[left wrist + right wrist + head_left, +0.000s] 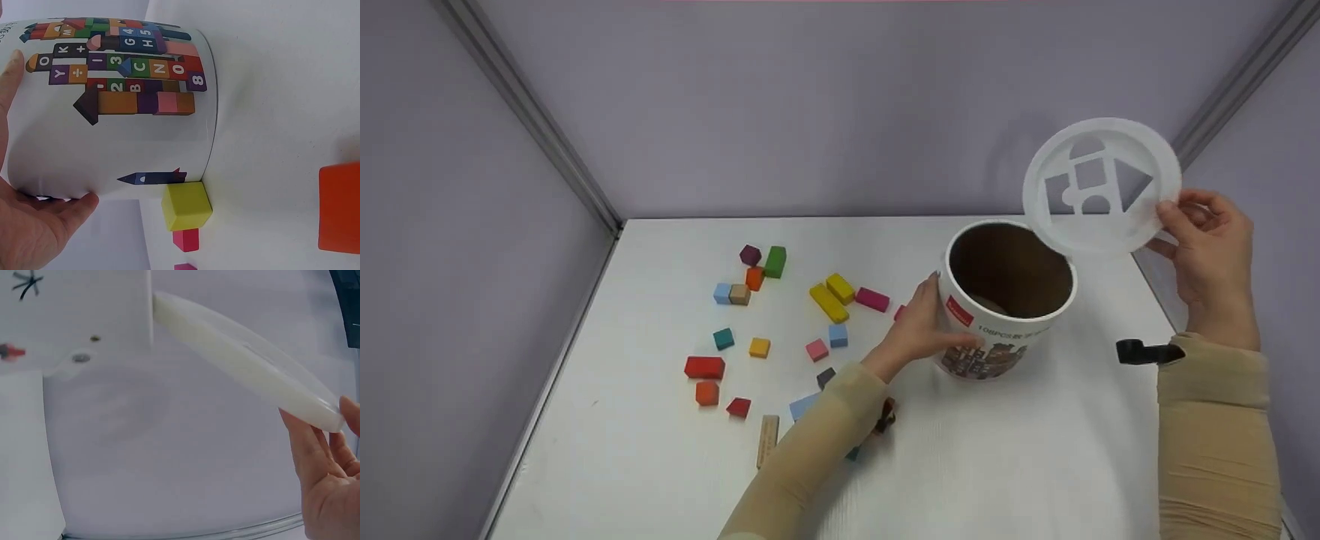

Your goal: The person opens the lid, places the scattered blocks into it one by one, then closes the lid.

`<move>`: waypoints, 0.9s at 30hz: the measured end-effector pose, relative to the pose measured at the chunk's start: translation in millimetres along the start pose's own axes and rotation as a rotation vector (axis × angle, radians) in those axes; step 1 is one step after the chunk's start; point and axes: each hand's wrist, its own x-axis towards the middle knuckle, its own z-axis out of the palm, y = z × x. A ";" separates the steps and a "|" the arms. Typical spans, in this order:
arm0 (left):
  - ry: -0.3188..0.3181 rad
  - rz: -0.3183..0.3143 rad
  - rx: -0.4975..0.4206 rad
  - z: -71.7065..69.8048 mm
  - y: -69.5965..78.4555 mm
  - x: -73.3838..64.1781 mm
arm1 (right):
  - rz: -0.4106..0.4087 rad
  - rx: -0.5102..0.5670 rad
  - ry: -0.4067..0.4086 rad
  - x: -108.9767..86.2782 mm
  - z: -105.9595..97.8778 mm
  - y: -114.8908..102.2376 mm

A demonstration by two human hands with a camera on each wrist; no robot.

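Left of the white tub [997,330], coloured blocks [829,302] lie scattered. The left hand [919,330] rests, fingers spread, on the tub's left side. Near its right rim is one tilted white lid [1099,231], whose edge the right hand [1215,244] pinches.

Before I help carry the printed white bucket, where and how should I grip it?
Probably cup the printed white bucket on its right wall, below the rim, coming from the right: it's round and upright, the left hand holds its left side, and the cutout lid hangs by the rim.
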 end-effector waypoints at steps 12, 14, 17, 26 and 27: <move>-0.002 -0.026 -0.021 0.4 2.2 -2.2 | -0.128 -0.596 0.245 -3.8 -58.1 49.5; -0.003 -0.029 -0.020 0.6 1.9 -3.0 | -0.135 -0.910 0.218 -8.3 -69.3 65.0; -0.002 -0.015 -0.011 2.2 0.8 -3.3 | -0.216 -1.172 0.153 -17.2 -82.0 86.4; 0.006 0.002 -0.006 4.9 -0.9 -3.2 | -0.373 -1.466 -0.077 -31.0 -102.7 128.4; 0.007 0.001 -0.010 4.9 -1.1 -3.4 | -0.383 -1.482 -0.095 -31.2 -104.3 132.3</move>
